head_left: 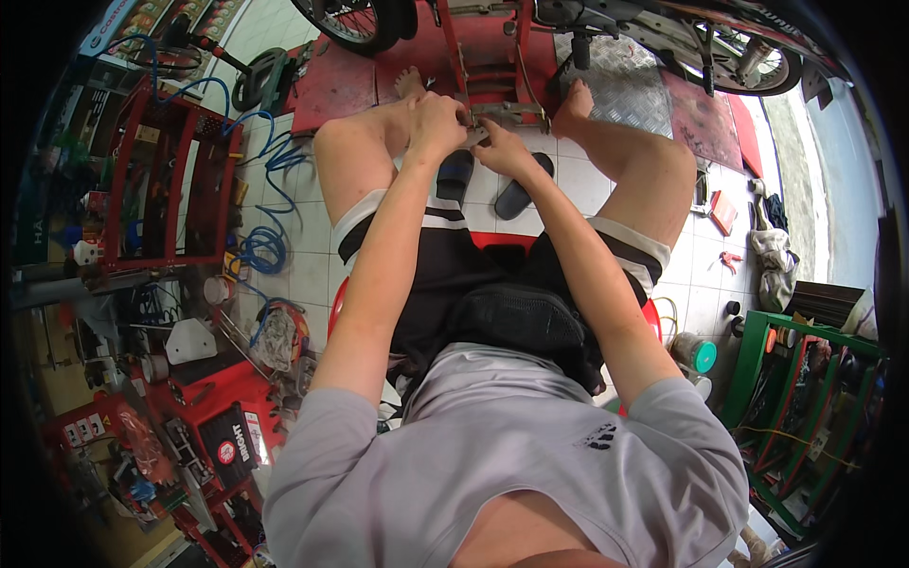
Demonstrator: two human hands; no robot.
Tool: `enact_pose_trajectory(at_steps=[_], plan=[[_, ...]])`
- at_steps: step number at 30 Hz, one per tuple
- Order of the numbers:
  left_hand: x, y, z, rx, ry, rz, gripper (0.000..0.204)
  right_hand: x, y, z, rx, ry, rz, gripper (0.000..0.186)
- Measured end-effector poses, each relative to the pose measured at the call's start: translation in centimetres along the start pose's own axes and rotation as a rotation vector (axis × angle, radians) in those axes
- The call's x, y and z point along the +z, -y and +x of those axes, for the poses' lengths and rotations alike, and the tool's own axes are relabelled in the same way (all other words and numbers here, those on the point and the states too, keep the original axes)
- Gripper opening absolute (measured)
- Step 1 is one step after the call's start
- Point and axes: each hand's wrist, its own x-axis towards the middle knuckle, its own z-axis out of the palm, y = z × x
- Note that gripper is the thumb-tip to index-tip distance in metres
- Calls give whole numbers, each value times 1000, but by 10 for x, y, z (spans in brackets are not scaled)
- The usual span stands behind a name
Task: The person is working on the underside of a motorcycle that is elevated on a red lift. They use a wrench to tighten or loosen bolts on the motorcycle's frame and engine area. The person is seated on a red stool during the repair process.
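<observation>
Both my hands meet at the near end of a red metal frame [514,87] low on the floor between my feet. My left hand [438,123] is curled with its fingers closed at the frame's left corner, and what they grip is hidden. Just to its right, my right hand [501,149] has its thumb and forefinger drawn together by a small pale metal piece, too small to name. Below the hands lie a black slipper [455,174] and a second dark slipper [524,187].
A motorcycle wheel [355,24] and another motorcycle [701,43] stand ahead. A red tool trolley [175,180] and a coiled blue air hose [260,251] are at left. At right are red-handled pliers [730,262], a red box [722,213] and a green rack [753,364].
</observation>
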Motion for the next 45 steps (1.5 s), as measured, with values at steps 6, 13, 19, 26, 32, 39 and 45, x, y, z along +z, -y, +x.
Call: enact_pose_trajectory(at_steps=[6,13,19,26,32,39,45], plan=[[8,8,-2,-60,79,-2,19,1,6,-1,5,-3,9,69],[11,9,-1,-75,26,-32,23,1,4,-1,-40,-39,-46,68],[5,2,-1,25,-65,-119,18,-1,-4,0,-49,-64,-59,66],[18,13,-1,-39,155,-87,20,4,-3,0,-67,-65,-95,64],[14,1,-4,-62,1,-81,19,-5,2,-7,-183,-24,-111,61],[27,6,-9,-88,1,83,14,-3,-5,-5,-212,-46,-336,65],[32,20,-5,-73,-24,-135,16,-1,3,-5,-325,-185,-164,37]])
